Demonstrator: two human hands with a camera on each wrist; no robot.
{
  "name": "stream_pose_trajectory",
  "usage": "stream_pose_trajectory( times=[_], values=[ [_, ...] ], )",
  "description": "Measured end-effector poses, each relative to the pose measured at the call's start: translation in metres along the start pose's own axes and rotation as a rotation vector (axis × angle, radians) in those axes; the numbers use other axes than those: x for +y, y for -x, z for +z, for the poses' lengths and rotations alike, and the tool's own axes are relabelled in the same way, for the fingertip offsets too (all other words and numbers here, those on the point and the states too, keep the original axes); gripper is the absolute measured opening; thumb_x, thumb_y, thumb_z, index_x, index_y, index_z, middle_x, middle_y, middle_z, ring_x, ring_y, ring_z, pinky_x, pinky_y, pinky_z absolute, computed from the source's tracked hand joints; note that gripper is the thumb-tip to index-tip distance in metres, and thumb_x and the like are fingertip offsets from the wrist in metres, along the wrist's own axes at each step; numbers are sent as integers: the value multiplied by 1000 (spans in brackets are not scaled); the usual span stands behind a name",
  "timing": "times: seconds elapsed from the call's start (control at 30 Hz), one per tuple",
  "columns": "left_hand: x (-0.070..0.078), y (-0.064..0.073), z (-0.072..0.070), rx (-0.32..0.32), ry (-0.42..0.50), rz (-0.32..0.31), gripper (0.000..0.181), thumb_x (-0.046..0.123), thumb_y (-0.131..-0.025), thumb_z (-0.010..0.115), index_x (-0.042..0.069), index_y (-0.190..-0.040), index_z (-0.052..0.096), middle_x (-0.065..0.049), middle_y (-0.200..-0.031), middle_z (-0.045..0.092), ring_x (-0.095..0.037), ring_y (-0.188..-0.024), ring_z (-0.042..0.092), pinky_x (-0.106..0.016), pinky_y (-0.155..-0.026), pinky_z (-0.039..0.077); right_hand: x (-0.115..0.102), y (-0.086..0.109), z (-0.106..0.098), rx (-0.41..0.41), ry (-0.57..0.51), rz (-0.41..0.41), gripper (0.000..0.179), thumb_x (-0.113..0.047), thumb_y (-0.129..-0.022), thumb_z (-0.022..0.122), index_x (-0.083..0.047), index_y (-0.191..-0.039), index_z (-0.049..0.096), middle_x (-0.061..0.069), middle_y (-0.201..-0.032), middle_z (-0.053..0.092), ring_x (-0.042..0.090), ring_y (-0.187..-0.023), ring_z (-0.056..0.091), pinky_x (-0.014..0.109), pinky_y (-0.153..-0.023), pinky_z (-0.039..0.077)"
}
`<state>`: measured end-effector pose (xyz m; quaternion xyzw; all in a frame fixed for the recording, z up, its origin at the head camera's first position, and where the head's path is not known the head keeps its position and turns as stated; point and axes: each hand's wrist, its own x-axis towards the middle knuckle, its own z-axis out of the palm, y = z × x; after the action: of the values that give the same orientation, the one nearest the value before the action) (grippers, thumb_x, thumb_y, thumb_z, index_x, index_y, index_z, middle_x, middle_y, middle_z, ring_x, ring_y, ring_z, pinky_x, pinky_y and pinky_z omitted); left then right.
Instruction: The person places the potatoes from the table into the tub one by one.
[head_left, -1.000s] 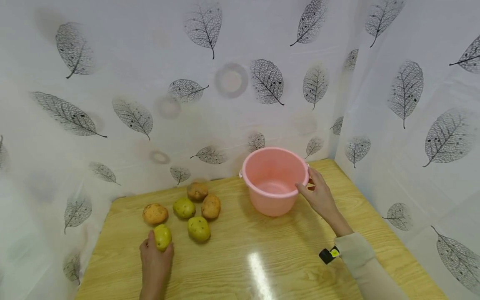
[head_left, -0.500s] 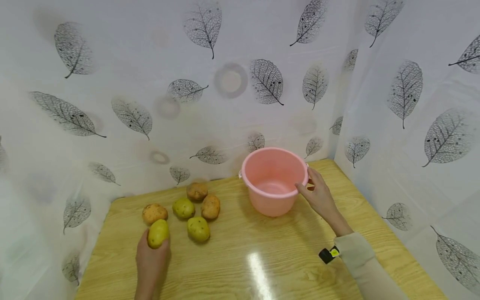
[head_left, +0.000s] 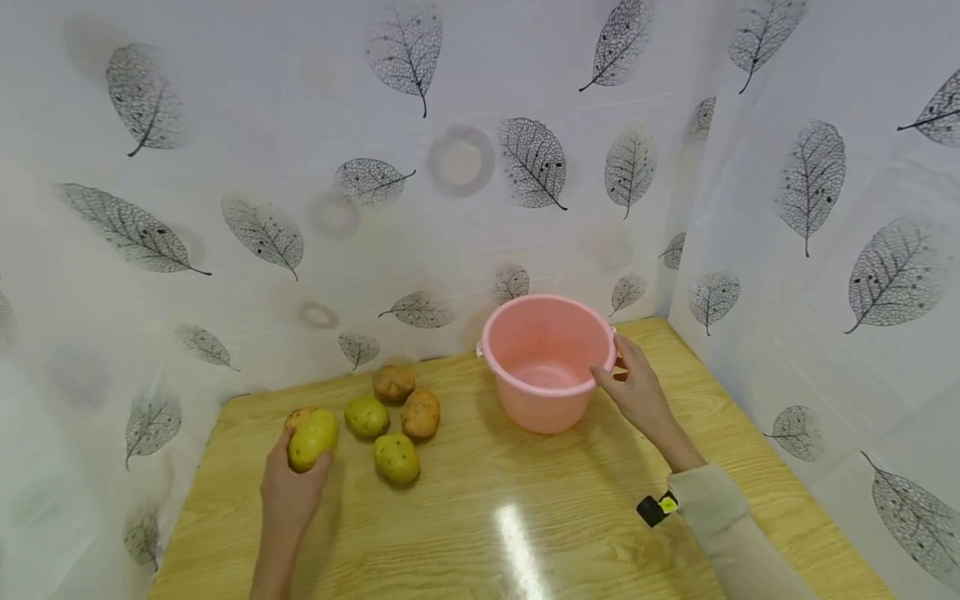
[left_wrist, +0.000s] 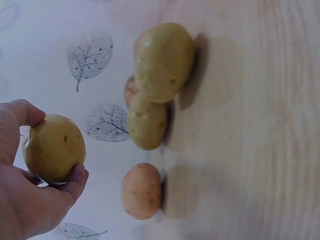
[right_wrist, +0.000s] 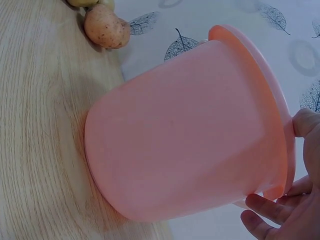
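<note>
My left hand (head_left: 291, 492) holds a yellow-green potato (head_left: 313, 440) between thumb and fingers. In the left wrist view the held potato (left_wrist: 55, 149) shows clear of the tabletop. Behind it in the head view, a brown potato (head_left: 297, 415) is partly hidden. To the right lie two green potatoes (head_left: 397, 459) and two brown ones, the nearer brown potato (head_left: 422, 414) beside them. My right hand (head_left: 637, 393) grips the rim of an upright pink bucket (head_left: 542, 408), thumb on the rim and fingers below it, as the right wrist view shows. Nothing is visible inside the bucket.
A wood-grain table (head_left: 450, 533) carries everything. White curtains with a leaf print (head_left: 465, 233) stand along its back and right side. A small black item with a yellow mark (head_left: 656, 509) sits at my right sleeve cuff.
My left hand has lifted the green potato from the table and moved it up and slightly left, now overlapping the left brown potato. The right hand and bucket have stayed put.
</note>
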<state>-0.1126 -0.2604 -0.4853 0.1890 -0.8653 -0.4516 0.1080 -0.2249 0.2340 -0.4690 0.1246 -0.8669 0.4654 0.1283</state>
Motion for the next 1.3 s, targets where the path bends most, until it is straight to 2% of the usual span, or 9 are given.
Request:
stream_pose_trajectory(
  times=[0.33, 0.5, 0.7, 0.97, 1.17, 1.3],
  values=[
    [28, -2, -14, -64, 2, 28, 83, 32, -99, 64, 2, -164, 20, -30, -160, 33, -45, -139, 39, -61, -107, 36, -2, 0, 0, -13, -10, 11, 67, -22, -104, 63, -1, -160, 33, 26, -156, 37, 44, -121, 59, 33, -88, 52],
    [43, -4, -16, -80, 14, 43, 86, 34, -100, 66, 1, -164, 19, -31, -159, 33, -46, -140, 39, -61, -110, 36, -3, 0, 0, -20, -13, 20, 68, -23, -104, 63, -1, -160, 31, 26, -157, 35, 44, -123, 58, 30, -87, 52],
    [60, -7, -15, -130, 56, 73, 90, 39, -100, 67, 1, -164, 17, -30, -160, 31, -45, -142, 38, -59, -112, 38, -3, -1, -1, -20, -18, 17, 68, -23, -104, 63, -1, -160, 31, 27, -157, 35, 45, -122, 58, 25, -85, 51],
    [81, -13, -4, -189, 94, 130, 89, 38, -102, 66, -1, -163, 15, -29, -161, 30, -42, -141, 41, -52, -114, 40, -4, -1, -1, -20, -21, 10, 68, -21, -104, 62, 0, -160, 30, 29, -157, 35, 47, -122, 58, 37, -87, 54],
    [95, -14, 6, -226, 98, 138, 93, 47, -100, 66, 3, -164, 15, -23, -164, 27, -40, -142, 40, -52, -114, 40, -3, -1, 0, -25, -26, 16, 69, -23, -105, 62, -1, -161, 30, 28, -158, 34, 47, -123, 57, 25, -85, 51],
    [105, -15, 15, -230, 110, 168, 90, 44, -100, 68, 3, -164, 20, -23, -162, 32, -39, -139, 43, -52, -113, 41, -3, -1, 0, -27, -34, 17, 69, -23, -105, 62, -1, -161, 29, 27, -159, 33, 47, -124, 57, 22, -85, 50]
  ],
)
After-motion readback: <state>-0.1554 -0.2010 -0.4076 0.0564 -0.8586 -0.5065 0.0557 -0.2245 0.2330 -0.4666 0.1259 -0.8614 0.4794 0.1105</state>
